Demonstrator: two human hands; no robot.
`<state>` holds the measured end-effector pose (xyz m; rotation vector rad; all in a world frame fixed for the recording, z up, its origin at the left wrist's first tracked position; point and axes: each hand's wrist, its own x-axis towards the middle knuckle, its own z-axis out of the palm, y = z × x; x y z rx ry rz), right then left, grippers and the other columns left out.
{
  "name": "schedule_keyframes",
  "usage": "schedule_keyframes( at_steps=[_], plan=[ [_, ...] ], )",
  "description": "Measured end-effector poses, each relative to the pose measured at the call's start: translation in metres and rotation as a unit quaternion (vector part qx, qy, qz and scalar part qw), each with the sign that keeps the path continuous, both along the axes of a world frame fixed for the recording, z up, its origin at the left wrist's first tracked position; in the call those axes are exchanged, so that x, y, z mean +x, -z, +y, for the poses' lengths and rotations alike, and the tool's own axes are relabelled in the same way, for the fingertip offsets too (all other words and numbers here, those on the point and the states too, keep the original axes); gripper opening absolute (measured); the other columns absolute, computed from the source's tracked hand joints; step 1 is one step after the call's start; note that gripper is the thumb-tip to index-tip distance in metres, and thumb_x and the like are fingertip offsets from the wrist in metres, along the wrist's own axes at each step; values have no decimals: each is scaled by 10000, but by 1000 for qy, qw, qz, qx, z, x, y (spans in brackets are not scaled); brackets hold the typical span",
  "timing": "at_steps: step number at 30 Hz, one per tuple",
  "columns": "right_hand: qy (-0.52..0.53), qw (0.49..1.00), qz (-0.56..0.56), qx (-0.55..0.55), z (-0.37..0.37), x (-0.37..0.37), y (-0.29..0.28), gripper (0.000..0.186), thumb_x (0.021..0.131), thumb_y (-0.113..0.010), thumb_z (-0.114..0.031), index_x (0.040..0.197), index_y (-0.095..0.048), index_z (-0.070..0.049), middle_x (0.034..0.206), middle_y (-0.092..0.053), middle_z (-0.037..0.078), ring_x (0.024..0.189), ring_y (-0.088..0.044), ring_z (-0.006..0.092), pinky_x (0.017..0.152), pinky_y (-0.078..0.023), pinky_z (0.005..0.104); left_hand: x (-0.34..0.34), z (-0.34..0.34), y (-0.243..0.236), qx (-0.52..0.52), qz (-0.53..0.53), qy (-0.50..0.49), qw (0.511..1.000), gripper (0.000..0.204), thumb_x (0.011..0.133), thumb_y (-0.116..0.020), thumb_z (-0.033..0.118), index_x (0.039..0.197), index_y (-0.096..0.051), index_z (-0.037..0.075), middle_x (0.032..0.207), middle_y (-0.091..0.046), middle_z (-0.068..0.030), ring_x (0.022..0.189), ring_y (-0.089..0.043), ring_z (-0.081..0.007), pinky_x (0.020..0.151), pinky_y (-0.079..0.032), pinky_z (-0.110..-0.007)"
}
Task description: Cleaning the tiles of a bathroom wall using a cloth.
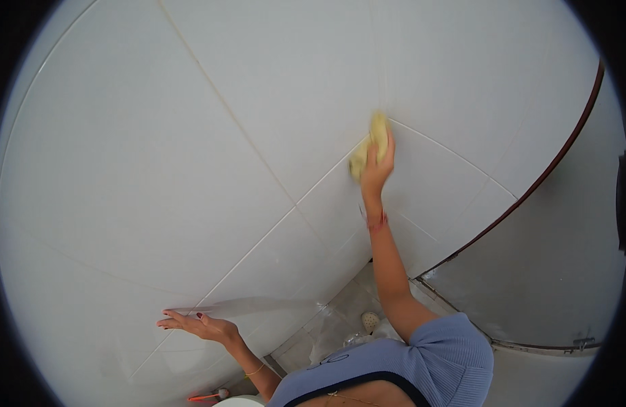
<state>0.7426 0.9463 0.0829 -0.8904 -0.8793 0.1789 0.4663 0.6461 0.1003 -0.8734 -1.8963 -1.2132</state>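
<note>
A yellow cloth [360, 160] is pressed against the white tiled wall [245, 88] by my right hand [378, 169], near where grout lines meet. My right arm reaches far up and forward, and the cloth and fingers are slightly blurred. Lower down on the left, my left hand [203, 327] has its fingers stretched out and apart, with nothing in them. Its fingertips are at the wall's surface; whether they touch it I cannot tell for sure.
A dark reddish-brown trim [560, 163] edges the wall on the right, beside a grey door-like panel [550, 264]. Down on the tiled floor [292, 351] are clear plastic [326, 332] and a round holed drain-like piece [370, 320]. An orange-handled item [207, 396] lies at lower left.
</note>
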Motion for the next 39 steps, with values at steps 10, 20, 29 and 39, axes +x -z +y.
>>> schedule_keyframes(
  at_steps=[10, 20, 29, 39],
  plan=[
    [-191, 946, 258, -52, -64, -61, -45, 395, 854, -492, -141, 1212, -470, 26, 1181, -507, 105, 975, -531, 169, 823, -442, 295, -13, 3, 6, 9, 36, -4, 999, 668, 903, -266, 485, 1404, -161, 56, 1450, 49, -231, 1337, 83, -392, 1045, -13, -553],
    [22, 997, -69, 24, -80, -91, -47, 454, 728, -532, 22, 1177, -535, -49, 1121, -557, 154, 970, -542, 312, 838, -433, 377, -3, -22, -6, -54, 27, 44, 997, 583, 910, -390, 290, 1382, -192, 9, 1453, -8, -224, 1351, -10, -362, 1068, -105, -501],
    [-161, 892, 315, -282, -120, -105, 147, 396, 847, -436, -43, 1241, -444, -8, 1188, -514, 120, 1012, -525, 207, 887, -415, 320, -54, -88, 14, -64, 31, 215, 974, 442, 802, -411, 1, 1242, -398, -34, 1402, -221, -212, 1306, -230, -337, 1042, -249, -440],
    [-23, 950, -244, 196, -256, -264, -17, 424, 642, -664, -86, 1048, -647, -208, 642, -418, 46, 523, -476, 188, 422, -438, 281, -106, -132, 21, -99, 32, 67, 992, 485, 789, -470, 44, 1271, -425, 32, 1414, -184, -220, 1314, -181, -372, 1041, -202, -477]
  ],
)
